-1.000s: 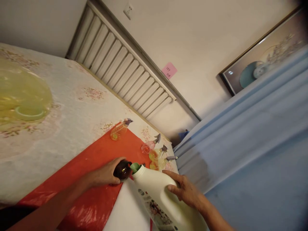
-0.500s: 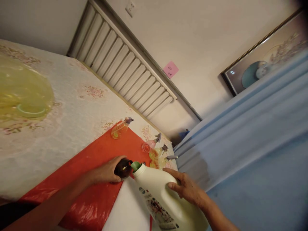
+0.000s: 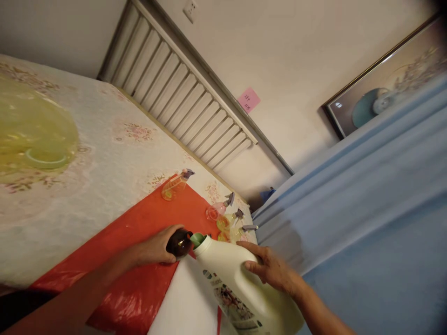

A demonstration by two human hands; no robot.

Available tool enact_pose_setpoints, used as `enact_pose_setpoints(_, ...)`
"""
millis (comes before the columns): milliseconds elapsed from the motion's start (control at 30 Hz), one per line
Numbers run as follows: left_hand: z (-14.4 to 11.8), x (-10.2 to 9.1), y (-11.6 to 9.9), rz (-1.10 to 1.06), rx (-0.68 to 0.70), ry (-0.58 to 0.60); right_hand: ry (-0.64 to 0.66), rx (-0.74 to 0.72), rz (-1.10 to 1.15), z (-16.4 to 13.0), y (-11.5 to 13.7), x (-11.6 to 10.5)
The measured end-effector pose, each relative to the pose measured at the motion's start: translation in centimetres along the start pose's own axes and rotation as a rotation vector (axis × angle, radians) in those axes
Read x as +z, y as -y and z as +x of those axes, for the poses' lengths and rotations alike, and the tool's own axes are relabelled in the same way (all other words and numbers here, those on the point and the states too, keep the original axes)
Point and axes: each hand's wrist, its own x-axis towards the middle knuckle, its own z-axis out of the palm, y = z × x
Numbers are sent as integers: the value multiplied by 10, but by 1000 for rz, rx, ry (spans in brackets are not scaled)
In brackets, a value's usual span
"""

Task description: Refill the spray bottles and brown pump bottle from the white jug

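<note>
My left hand (image 3: pixel 159 246) is closed around a dark brown bottle (image 3: pixel 179 243) above the red sheet. My right hand (image 3: pixel 270 267) grips a large pale-green jug (image 3: pixel 230 265) with a printed label on its side. The jug's green spout (image 3: pixel 197 239) meets the mouth of the brown bottle, and both lie tilted in this view. Whether any liquid runs between them I cannot make out. Just past the jug stand several clear spray bottles, among them a pink one (image 3: pixel 215 211) and a yellow one (image 3: pixel 224 222).
Another clear spray bottle (image 3: pixel 173 186) stands at the far corner of the red sheet (image 3: pixel 153 218). A translucent yellow basin (image 3: pixel 38 125) sits on the flowered tablecloth (image 3: pixel 101 167) at left. A radiator (image 3: pixel 181 83) lines the wall, and a blue curtain (image 3: pixel 366 195) hangs at right.
</note>
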Motion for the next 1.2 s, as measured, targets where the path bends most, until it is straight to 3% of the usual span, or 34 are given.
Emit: enact_pose_setpoints(1200,1,0,3,36,2,-10,46,29,28,5,2,-5)
